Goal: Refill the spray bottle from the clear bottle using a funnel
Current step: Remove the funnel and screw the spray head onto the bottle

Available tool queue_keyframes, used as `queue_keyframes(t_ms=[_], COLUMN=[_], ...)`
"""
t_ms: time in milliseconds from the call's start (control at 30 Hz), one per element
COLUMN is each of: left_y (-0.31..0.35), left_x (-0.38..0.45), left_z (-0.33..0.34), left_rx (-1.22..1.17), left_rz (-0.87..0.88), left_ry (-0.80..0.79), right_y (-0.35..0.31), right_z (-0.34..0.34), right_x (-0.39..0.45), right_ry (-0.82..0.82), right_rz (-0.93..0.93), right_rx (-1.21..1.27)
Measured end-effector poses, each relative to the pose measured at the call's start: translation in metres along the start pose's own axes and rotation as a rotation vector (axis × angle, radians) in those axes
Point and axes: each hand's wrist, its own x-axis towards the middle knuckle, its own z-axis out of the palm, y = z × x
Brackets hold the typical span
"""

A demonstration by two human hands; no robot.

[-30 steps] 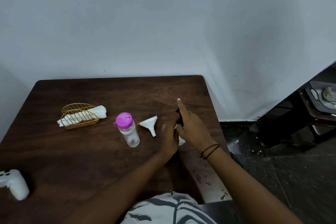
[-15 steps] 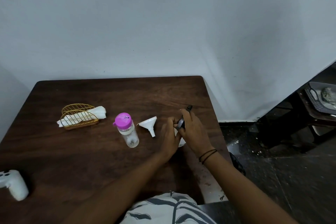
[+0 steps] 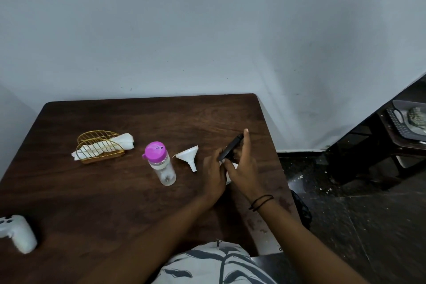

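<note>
A clear bottle point(image 3: 164, 169) with a pink cap stands upright on the brown table point(image 3: 115, 191). Just right of it a white funnel point(image 3: 189, 155) lies on its side. Further right, both my hands meet around the spray bottle, whose white body point(image 3: 229, 176) is mostly hidden between them. My left hand point(image 3: 214, 173) wraps the body. My right hand point(image 3: 242, 166) grips the black spray head point(image 3: 231, 147), which tilts up and to the right with my index finger stretched beside it.
A gold wire holder point(image 3: 99, 146) with white napkins sits at the left of the table. A white controller point(image 3: 19, 233) lies near the front left edge. The wall is close behind; dark furniture point(image 3: 391, 145) stands on the floor to the right.
My right hand has shifted on the black spray head, which has tilted further over to the right. The left hand stays around the bottle body.
</note>
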Motion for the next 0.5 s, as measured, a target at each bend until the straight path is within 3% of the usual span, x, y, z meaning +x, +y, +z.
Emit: queue_keyframes(t_ms=[167,300,500], left_y=[-0.004,-0.011,-0.015], left_x=[0.001,0.011,0.008], left_z=[-0.007,-0.01,-0.006], left_rx=[0.075,0.116,0.213], left_rz=[-0.02,-0.042,0.034], left_ry=[-0.078,-0.153,-0.035], right_y=[0.004,0.008,0.012], right_z=[0.008,0.002,0.013], right_x=[0.0,0.005,0.002], right_ry=[-0.026,-0.069,0.07], right_rz=[0.141,0.114,0.162], right_rx=[0.201,0.168,0.241])
